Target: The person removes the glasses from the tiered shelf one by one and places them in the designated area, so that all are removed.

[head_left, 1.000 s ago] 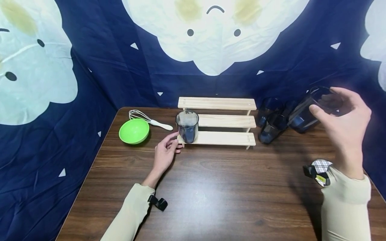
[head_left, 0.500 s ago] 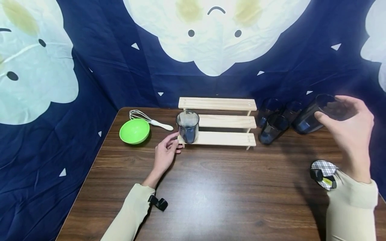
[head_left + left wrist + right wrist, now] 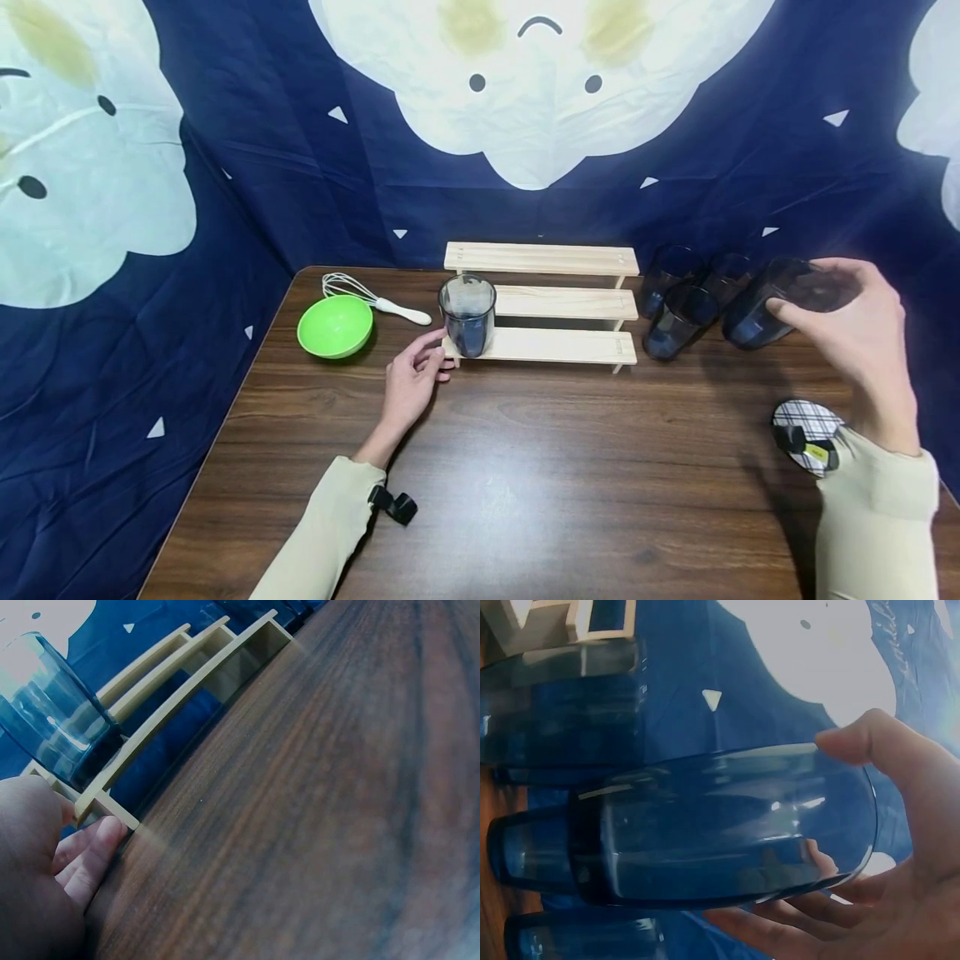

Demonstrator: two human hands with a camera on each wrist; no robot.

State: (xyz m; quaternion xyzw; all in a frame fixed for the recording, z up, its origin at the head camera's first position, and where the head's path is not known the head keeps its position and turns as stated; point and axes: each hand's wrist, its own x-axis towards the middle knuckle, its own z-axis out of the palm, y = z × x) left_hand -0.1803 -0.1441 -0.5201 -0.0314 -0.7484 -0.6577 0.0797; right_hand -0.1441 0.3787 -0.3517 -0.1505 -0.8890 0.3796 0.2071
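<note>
My right hand (image 3: 862, 342) holds a dark blue-tinted drinking glass (image 3: 757, 317) by its rim, thumb on one side and fingers on the other. In the right wrist view that glass (image 3: 705, 832) has nothing visible in it, and its base points toward the table. Three similar glasses, the front one (image 3: 678, 321) nearest me, stand close to it on the left. My left hand (image 3: 408, 383) grips the left end of a three-tier wooden rack (image 3: 562, 344), fingertips at the leg of its lowest shelf. Another tinted glass (image 3: 468, 321) stands upright on that shelf's left end.
A green bowl (image 3: 334, 327) and a white-handled whisk (image 3: 401, 312) lie left of the rack. Partly under the right wrist is a round plaid coaster-like disc (image 3: 806, 417). Dark blue cloth (image 3: 262, 167) with white shapes hangs behind the wooden table (image 3: 525, 467).
My right hand has lowered its glass toward the table, beside the standing glasses, moving slightly right and then back left. The left hand keeps its place on the rack.
</note>
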